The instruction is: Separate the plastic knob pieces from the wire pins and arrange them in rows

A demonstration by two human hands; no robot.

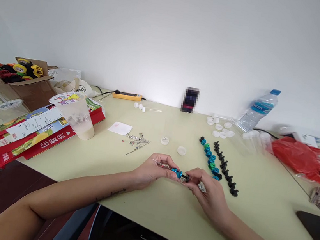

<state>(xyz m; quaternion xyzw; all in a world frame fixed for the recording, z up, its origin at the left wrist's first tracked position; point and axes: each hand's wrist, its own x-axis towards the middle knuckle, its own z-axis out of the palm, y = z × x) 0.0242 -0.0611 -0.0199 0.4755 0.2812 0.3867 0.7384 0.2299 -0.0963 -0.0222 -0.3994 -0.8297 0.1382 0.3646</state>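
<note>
My left hand [153,171] pinches a small blue part [177,172] with a thin metal pin sticking out toward the left. Against its right end, my right hand [204,189] holds a small black part [186,177] between thumb and fingers. To the right on the table runs a row of blue and green parts [209,155], beside a row of black parts [225,167]. Several thin metal pins [137,142] lie loose beyond my left hand. Two white caps, one nearer the pins [164,140] and one farther right [181,151], rest beyond my hands.
A plastic cup [74,116] stands by a red bag [48,137] at left, near a cardboard box [31,91]. A water bottle [258,109] leans on the wall behind white caps [223,133]. A red plastic bag [296,157] lies at right.
</note>
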